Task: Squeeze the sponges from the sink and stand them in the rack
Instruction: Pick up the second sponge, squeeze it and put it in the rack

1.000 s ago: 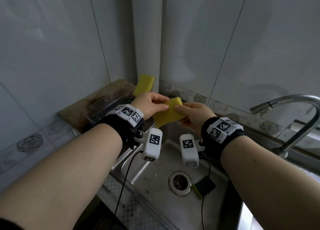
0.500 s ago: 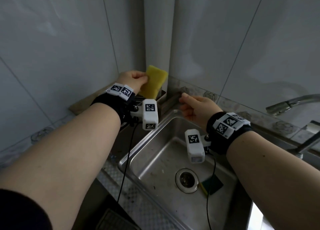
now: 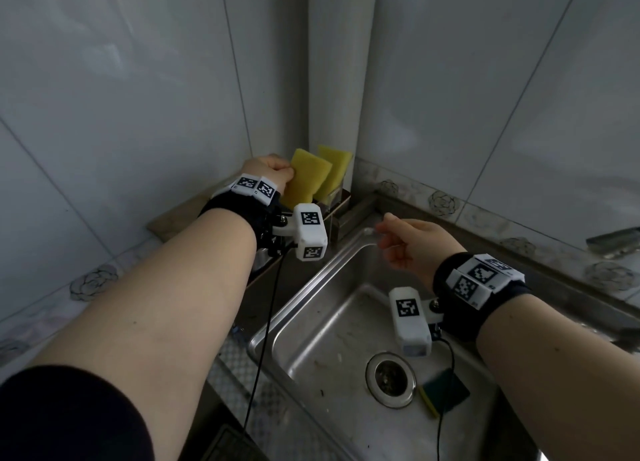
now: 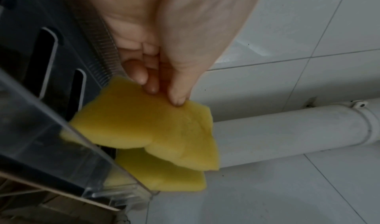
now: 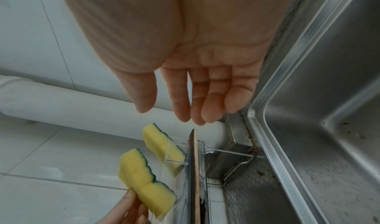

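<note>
- Left hand (image 3: 269,172) pinching the upper edge of a yellow sponge (image 3: 304,180), thumb and fingertips (image 4: 153,87) closed on it, lower end set down into the clear rack (image 3: 335,197) at the corner of the counter.
- Right hand (image 3: 412,245) holding nothing, poised over the far left corner of the steel sink (image 3: 311,308), palm down, fingers (image 5: 213,100) loosely extended and slightly apart.
- Nearest, on the sink floor just right of the drain (image 3: 390,379): a third sponge (image 3: 445,393), dark green face up with a yellow edge, lying flat; seen from the head view only.
- Farther, inside the rack: a second yellow sponge (image 3: 333,173) standing upright just behind the held one, close against the white pipe (image 3: 334,62) in the tiled corner.
- From the right wrist only: green scouring backs on both racked sponges (image 5: 164,144), and a thin wooden board (image 5: 194,170) edge-on between rack and sink rim.
- From the left wrist only: slotted dark base of the rack beneath the held sponge, and the held sponge overlapping the one behind.
- Left forearm stretched forward and across to the corner, wrist raised; right forearm angled inward, wrist bent down.
</note>
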